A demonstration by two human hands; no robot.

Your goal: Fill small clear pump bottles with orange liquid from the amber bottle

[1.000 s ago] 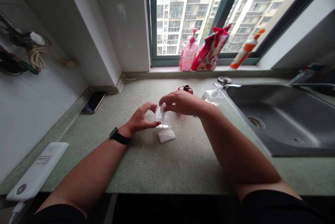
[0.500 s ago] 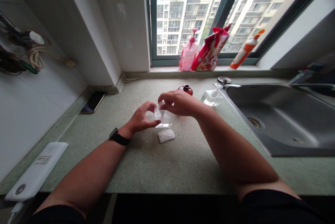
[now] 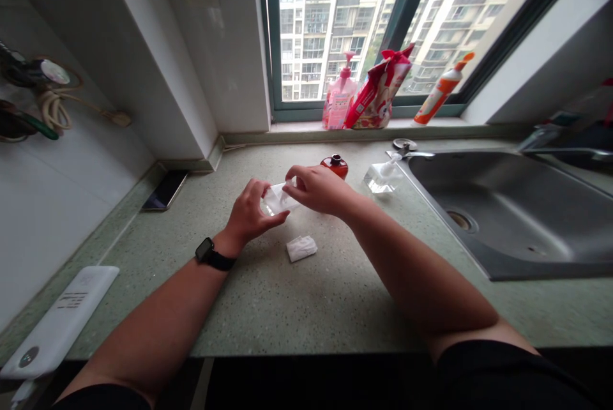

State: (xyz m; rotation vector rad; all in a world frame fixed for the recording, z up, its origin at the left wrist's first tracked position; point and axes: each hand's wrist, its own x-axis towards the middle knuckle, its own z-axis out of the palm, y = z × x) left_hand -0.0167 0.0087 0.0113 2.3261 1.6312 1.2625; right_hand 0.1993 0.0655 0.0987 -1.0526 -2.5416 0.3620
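Observation:
A clear, square-sided bottle (image 3: pixel 276 200) is tilted between my two hands just above the counter. My left hand (image 3: pixel 249 209) curves round its left side, with the thumb along the near edge. At its top, my right hand (image 3: pixel 313 189) has its fingertips pinched; whether they grip the neck or a small part there is hidden. A folded white tissue (image 3: pixel 301 248) lies on the counter nearer to me. Just behind my right hand stands a reddish-brown bottle (image 3: pixel 335 167) with an open dark neck. Further right is a clear square pump bottle (image 3: pixel 382 177).
To the right is a steel sink (image 3: pixel 483 218). A phone (image 3: pixel 165 191) and a white power bank (image 3: pixel 62 320) lie at the left. On the sill stand a pink pump bottle (image 3: pixel 339 100), a red bag (image 3: pixel 380 91) and an orange-and-white bottle (image 3: pixel 438 97).
The clear bottle has gone from nearly upright to tilted, and its base has swung left and away from me. Both hands have moved with it; the view has shifted slightly.

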